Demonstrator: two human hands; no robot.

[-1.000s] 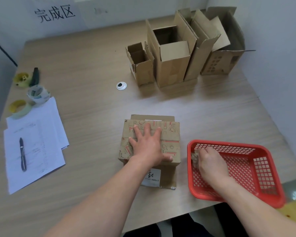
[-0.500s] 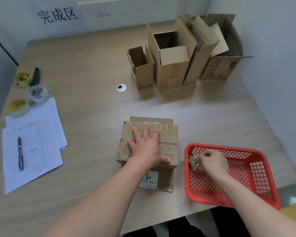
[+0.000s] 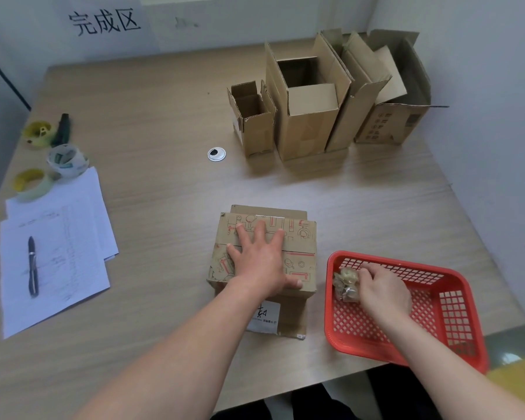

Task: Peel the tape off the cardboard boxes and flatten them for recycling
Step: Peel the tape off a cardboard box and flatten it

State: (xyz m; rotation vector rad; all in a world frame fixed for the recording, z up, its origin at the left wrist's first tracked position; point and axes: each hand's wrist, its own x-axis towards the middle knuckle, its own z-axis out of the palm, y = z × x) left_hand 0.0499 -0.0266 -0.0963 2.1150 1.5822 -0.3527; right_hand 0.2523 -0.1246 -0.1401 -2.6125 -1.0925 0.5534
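A small printed cardboard box (image 3: 300, 237) with red line drawings sits on the wooden table near me. My left hand (image 3: 259, 262) lies flat on its top with fingers spread. To its right stands a red plastic basket (image 3: 455, 313). Inside the basket's left end lies a crumpled wad of peeled tape (image 3: 346, 283). My right hand (image 3: 382, 291) is over the basket, its fingertips touching the wad. Whether the fingers still pinch the wad is unclear.
Several open cardboard boxes (image 3: 309, 110) stand in a row at the back right by the wall. Tape rolls (image 3: 67, 160) lie at the left edge, above paper sheets (image 3: 61, 256) carrying a pen (image 3: 32, 265). A round metal grommet (image 3: 216, 154) sits mid-table.
My right hand moved the tape wad down into the basket's left end and drew slightly back toward the right. My left hand stayed flat on the box.
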